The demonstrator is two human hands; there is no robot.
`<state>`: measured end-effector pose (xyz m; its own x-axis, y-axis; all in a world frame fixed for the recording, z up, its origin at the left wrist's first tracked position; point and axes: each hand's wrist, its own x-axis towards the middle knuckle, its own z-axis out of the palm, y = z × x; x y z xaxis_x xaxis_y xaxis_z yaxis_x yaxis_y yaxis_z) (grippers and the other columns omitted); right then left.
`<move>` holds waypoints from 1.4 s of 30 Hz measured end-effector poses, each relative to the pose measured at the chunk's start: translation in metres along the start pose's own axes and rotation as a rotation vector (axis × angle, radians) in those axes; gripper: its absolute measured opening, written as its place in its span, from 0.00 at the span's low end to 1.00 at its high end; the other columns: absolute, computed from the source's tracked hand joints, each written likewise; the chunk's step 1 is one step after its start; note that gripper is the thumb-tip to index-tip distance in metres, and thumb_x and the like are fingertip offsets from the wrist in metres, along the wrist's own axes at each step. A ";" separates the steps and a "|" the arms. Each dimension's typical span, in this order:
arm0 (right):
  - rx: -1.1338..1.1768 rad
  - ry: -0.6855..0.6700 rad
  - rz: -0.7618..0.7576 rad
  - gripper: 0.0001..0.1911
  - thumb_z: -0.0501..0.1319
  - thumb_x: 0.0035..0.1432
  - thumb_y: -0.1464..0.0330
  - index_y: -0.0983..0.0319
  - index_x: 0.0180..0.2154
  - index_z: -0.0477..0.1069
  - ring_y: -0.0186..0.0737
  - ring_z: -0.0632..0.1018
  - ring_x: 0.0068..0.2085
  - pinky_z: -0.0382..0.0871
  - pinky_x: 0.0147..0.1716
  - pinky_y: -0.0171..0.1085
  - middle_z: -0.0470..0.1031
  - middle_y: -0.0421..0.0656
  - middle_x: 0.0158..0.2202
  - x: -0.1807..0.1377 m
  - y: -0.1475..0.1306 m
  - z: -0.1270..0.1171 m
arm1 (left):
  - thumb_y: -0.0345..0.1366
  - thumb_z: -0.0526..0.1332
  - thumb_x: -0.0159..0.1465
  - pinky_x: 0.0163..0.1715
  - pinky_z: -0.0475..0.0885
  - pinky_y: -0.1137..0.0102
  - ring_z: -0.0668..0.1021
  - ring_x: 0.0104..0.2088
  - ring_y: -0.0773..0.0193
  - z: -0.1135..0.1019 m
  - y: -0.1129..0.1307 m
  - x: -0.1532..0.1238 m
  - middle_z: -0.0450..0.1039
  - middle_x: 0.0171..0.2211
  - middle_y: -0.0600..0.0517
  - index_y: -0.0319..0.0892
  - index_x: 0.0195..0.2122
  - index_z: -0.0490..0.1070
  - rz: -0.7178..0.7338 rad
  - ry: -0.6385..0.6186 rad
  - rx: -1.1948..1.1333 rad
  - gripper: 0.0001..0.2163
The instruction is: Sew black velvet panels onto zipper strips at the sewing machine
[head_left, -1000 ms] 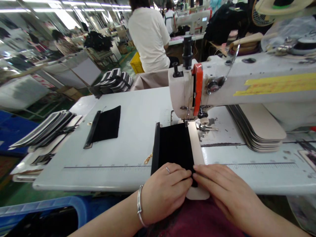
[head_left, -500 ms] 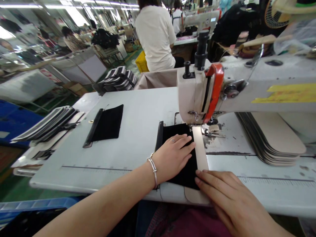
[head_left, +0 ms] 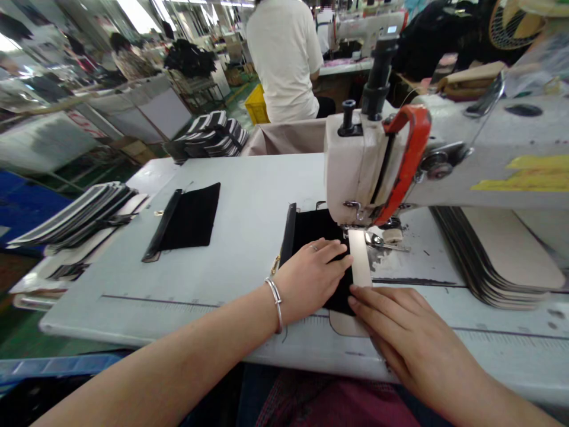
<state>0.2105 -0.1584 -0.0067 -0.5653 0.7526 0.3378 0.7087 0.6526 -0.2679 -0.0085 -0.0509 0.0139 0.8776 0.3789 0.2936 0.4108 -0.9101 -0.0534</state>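
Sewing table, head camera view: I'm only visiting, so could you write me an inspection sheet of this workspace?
Surface: white sewing table, ruler marks along its near edge, grey stains near the needle.
Job's things: black fabric panel with a zip edge lies with a beige strip along its right side, both reaching under the cream sewing machine with the orange guard.
Clutter: second black zip panel lying to the left; stack of beige panels under the machine arm; stacked striped pieces on a side shelf.
Grippers: left hand flat on the black panel; right hand with fingertips where panel and strip meet.
Cables: nothing seen.
Surroundings: person in a white shirt seated, back turned; yellow crate; another sewing machine beyond.
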 end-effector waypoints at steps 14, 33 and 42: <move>0.024 0.014 0.047 0.17 0.56 0.71 0.72 0.61 0.59 0.67 0.47 0.70 0.57 0.65 0.54 0.49 0.70 0.44 0.61 0.014 0.020 0.004 | 0.38 0.62 0.70 0.52 0.76 0.60 0.78 0.48 0.58 0.001 -0.005 -0.006 0.78 0.49 0.48 0.40 0.48 0.77 -0.077 0.131 -0.272 0.09; -0.048 0.030 -0.017 0.18 0.52 0.72 0.72 0.61 0.60 0.68 0.45 0.70 0.57 0.64 0.55 0.47 0.72 0.41 0.61 0.011 0.022 0.003 | 0.31 0.55 0.74 0.48 0.76 0.66 0.80 0.45 0.65 -0.001 0.001 -0.014 0.82 0.46 0.50 0.40 0.44 0.77 0.064 0.101 -0.228 0.10; -0.097 0.000 0.012 0.19 0.54 0.73 0.69 0.60 0.62 0.66 0.45 0.73 0.56 0.66 0.54 0.47 0.73 0.43 0.60 0.023 0.033 0.001 | 0.28 0.55 0.73 0.52 0.75 0.66 0.81 0.47 0.64 0.004 -0.014 -0.006 0.81 0.47 0.50 0.38 0.44 0.76 0.085 0.092 -0.211 0.10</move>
<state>0.2201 -0.1196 -0.0085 -0.5565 0.7601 0.3354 0.7529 0.6321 -0.1832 -0.0183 -0.0396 0.0093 0.8766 0.2915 0.3829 0.2672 -0.9566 0.1165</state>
